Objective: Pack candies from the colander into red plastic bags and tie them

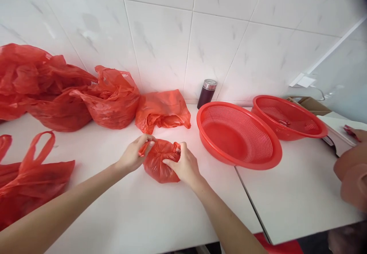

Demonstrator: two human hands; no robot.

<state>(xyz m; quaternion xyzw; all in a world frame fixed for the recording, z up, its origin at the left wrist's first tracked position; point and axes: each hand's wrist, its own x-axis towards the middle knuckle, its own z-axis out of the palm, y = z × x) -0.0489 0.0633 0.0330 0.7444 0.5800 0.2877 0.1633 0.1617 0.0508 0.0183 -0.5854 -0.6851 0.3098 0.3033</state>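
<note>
A small, full red plastic bag (162,166) sits on the white table between my hands, its top gathered into creases. My left hand (136,152) pinches a twisted end of the bag at its upper left. On the other side, my right hand (185,164) grips the bag's upper right part, the thumb lying across its gathered top. What the bag contains is hidden. Just behind it lies a flattened red plastic bag (163,109).
Several filled red bags (114,101) line the wall at left, and a red bag with handles (37,177) lies nearer. Two red colanders (237,135) stand at right by a dark flask (207,93). A co-worker's arm (351,166) reaches in at far right. A seam divides the tables.
</note>
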